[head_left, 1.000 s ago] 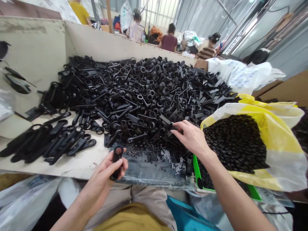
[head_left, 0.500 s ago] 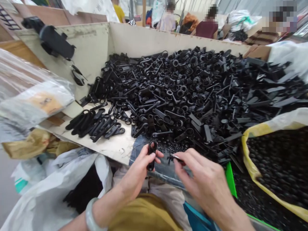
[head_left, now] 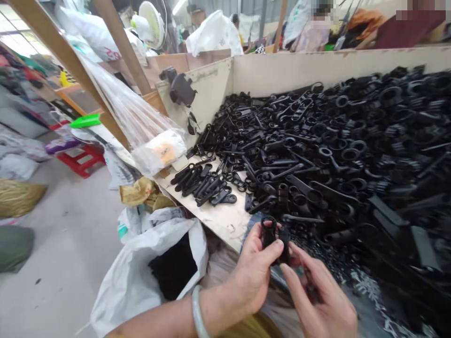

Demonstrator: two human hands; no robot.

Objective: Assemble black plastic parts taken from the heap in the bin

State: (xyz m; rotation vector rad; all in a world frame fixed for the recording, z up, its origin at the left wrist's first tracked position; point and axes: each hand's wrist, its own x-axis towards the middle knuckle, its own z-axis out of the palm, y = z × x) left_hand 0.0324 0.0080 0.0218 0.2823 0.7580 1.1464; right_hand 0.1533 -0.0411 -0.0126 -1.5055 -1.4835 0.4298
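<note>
My left hand, with a pale bangle on the wrist, is closed around a black plastic part with a ring at its top. Close beside it on the right, my right hand has its fingers bent; its thumb and fingertips are near the lower end of the part. Whatever lies between its fingers is too dark and blurred to make out. Beyond both hands spreads a large heap of black plastic parts. A smaller group of long black parts lies on the pale board at the left.
A white sack with black contents stands at lower left. A plastic-wrapped bundle hangs over the board's left edge. Farther left are a red stool and wooden posts. People sit beyond the pale back wall.
The view has swung left, showing more floor and a fan. My right hand has come up against my left hand and the black part; earlier they were apart.
</note>
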